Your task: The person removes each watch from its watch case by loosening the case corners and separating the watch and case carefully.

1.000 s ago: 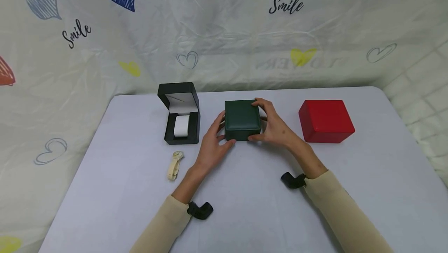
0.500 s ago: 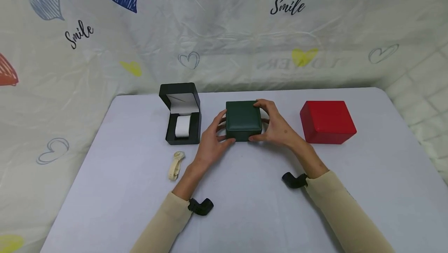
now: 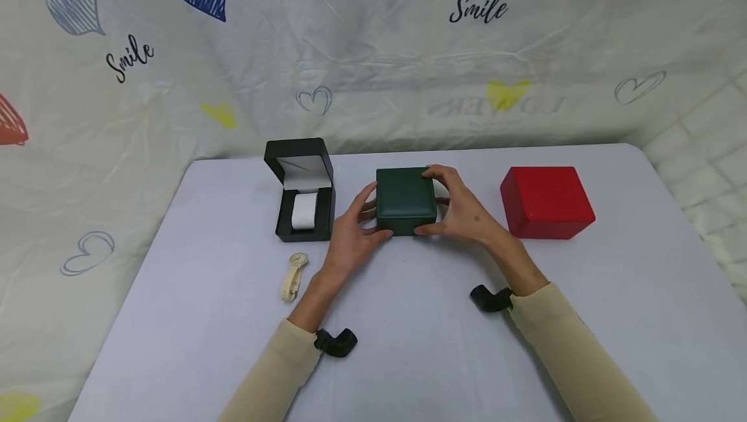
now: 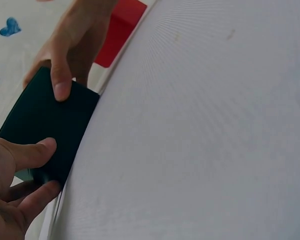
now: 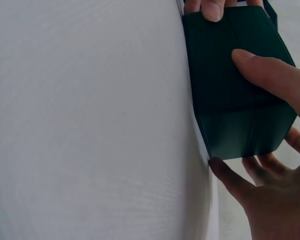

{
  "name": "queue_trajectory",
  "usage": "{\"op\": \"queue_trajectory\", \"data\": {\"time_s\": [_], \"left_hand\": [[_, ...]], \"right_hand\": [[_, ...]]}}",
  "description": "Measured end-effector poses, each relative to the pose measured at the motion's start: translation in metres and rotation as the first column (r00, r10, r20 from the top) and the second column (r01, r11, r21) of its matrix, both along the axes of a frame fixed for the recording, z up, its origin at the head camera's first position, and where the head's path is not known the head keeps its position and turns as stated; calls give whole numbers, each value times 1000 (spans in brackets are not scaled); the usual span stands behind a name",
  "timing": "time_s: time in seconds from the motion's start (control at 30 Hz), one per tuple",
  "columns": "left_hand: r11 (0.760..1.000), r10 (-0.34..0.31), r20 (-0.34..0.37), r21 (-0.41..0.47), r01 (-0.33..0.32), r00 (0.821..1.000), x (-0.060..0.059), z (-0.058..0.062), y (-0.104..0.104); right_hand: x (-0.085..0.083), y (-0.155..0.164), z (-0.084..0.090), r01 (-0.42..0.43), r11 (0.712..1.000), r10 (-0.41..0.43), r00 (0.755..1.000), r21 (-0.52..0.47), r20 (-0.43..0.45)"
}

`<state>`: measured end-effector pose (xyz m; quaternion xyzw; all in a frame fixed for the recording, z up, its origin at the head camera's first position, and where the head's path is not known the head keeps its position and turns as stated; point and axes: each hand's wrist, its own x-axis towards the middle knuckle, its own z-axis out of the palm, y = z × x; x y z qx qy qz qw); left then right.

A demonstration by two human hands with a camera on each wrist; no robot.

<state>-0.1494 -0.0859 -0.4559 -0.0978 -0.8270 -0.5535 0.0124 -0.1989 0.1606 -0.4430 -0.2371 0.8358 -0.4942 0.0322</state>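
Between both hands sits a closed dark green box (image 3: 405,195) on the white table. My left hand (image 3: 352,234) grips its left side, with the thumb on the front face and the fingers along the side. On the other side my right hand (image 3: 461,211) holds the box, thumb at the front and index finger at the back of the lid. Both thumbs press the box's front face in the left wrist view, where the green box (image 4: 50,120) shows from close by. The right wrist view shows a seam round the box (image 5: 240,75).
Left of the green box an opened black watch box (image 3: 286,214) holds a white cushion (image 3: 304,211). A cream-strapped watch (image 3: 293,276) lies in front of it. To the right stands a closed red box (image 3: 548,201). A printed sheet (image 3: 373,52) hangs behind the table.
The hands keep their hold on the green box, and nothing on the table has visibly moved. Only the head view shifts slightly.
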Motion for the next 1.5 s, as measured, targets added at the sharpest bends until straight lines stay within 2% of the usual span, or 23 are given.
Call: {"op": "queue_trajectory", "data": {"time_s": [0.37,1.13,1.5], "left_hand": [[1000,20,10,-15,-20,1000,0,1,0],[999,1,11,32,-1,1000,-3,0,-1],[999,4,8,34,-5,1000,-3,0,-1]], "right_hand": [[-3,3,3,23,999,-22,1000,47,-9],[-10,5,6,53,997,-48,995,-48,83],[-11,4,5,52,997,-46,995,-62,84]]}}
